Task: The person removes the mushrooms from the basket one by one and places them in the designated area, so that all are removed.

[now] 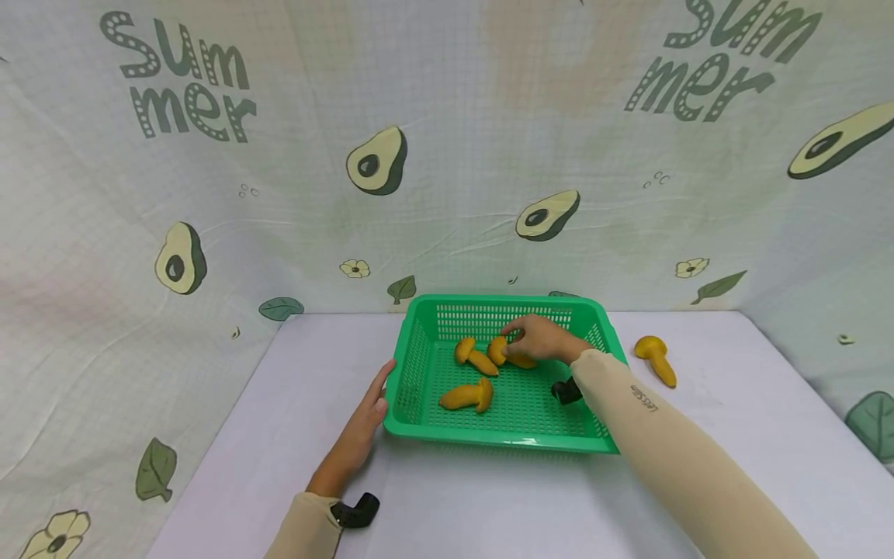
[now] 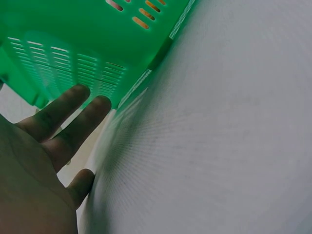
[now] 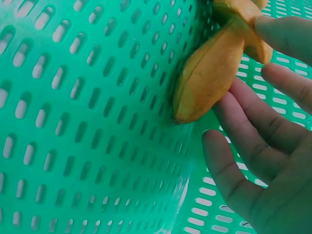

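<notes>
- My left hand (image 1: pixel 359 431), fingers straight, presses the green basket (image 1: pixel 412 373) at centre frame to steady it.
- My right hand (image 1: pixel 541 338) pinches a yellow mushroom (image 1: pixel 501 351) inside the basket.

Your right hand (image 3: pixel 273 161) holds its fingertips (image 3: pixel 280 34) against an orange toy mushroom (image 3: pixel 209 80) lying on the green basket's slotted floor (image 3: pixel 87 122)
</notes>
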The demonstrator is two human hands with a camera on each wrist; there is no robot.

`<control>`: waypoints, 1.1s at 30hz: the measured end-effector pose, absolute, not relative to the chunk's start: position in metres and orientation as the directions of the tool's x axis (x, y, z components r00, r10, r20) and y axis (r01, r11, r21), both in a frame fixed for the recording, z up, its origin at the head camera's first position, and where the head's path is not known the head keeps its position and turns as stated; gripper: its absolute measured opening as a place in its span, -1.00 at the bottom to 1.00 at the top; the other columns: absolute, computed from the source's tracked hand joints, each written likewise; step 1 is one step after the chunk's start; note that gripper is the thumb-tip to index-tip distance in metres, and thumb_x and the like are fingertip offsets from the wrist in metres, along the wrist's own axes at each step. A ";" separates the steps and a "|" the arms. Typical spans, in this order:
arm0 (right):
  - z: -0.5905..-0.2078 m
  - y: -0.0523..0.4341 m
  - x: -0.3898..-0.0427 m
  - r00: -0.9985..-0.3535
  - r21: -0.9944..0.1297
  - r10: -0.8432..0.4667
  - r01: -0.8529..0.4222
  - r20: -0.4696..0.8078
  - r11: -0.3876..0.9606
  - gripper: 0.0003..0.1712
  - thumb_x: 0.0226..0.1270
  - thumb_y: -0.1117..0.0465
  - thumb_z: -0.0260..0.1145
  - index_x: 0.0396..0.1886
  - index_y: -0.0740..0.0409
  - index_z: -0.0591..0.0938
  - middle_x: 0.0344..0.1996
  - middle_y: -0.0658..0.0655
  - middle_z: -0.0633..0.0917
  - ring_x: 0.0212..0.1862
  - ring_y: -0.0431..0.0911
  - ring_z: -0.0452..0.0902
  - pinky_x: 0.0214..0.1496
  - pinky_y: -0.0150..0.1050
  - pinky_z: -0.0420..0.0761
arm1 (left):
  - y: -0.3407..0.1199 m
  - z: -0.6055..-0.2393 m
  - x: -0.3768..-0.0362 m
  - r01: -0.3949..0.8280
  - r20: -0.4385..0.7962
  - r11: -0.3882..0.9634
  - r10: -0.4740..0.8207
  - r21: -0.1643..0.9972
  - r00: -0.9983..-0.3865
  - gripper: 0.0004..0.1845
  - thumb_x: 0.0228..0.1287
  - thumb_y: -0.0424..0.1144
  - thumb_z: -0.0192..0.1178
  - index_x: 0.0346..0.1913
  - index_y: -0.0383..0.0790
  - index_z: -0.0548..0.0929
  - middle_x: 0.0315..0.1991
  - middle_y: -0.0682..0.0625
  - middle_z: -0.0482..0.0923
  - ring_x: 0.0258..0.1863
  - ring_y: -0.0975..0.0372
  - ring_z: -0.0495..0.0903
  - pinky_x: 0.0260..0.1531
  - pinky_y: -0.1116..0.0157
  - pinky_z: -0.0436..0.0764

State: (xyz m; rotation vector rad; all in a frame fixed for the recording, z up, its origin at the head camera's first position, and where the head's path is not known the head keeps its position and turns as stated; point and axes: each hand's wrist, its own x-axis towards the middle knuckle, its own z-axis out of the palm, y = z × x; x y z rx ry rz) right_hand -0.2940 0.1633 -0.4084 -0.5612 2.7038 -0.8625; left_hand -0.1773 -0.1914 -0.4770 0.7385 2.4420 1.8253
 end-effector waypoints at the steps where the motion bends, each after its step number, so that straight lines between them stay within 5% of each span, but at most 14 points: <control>1: -0.408 0.163 -0.294 -0.895 -0.597 -0.430 -0.280 -0.121 0.752 -0.50 0.38 0.11 0.39 0.24 0.22 0.62 -0.01 0.18 0.72 -0.02 0.01 0.65 0.02 -0.01 0.62 | -0.191 -0.477 -0.177 0.364 0.270 0.211 0.370 0.907 -0.889 -0.41 0.64 -0.02 -0.31 0.63 0.13 -0.05 0.60 -0.11 -0.07 0.44 -0.22 0.16 0.28 -0.39 0.02; 19: -0.406 0.166 -0.295 -0.868 -0.568 -0.471 -0.309 -0.159 0.762 -0.42 0.37 0.10 0.40 0.33 0.18 0.57 0.10 0.23 0.68 0.07 0.07 0.62 0.06 0.02 0.61 | -0.191 -0.477 -0.181 0.379 0.283 0.212 0.376 0.901 -0.882 -0.42 0.64 -0.01 -0.30 0.63 0.16 -0.05 0.60 -0.08 -0.08 0.46 -0.24 0.10 0.29 -0.41 -0.03; 33: -0.407 0.164 -0.296 -0.872 -0.567 -0.461 -0.299 -0.165 0.768 -0.47 0.30 0.12 0.45 0.21 0.17 0.58 -0.07 0.16 0.70 -0.07 -0.01 0.63 -0.03 -0.03 0.62 | -0.192 -0.480 -0.180 0.373 0.275 0.218 0.376 0.902 -0.885 -0.42 0.65 -0.03 -0.31 0.63 0.15 -0.06 0.60 -0.09 -0.08 0.46 -0.21 0.13 0.30 -0.40 -0.03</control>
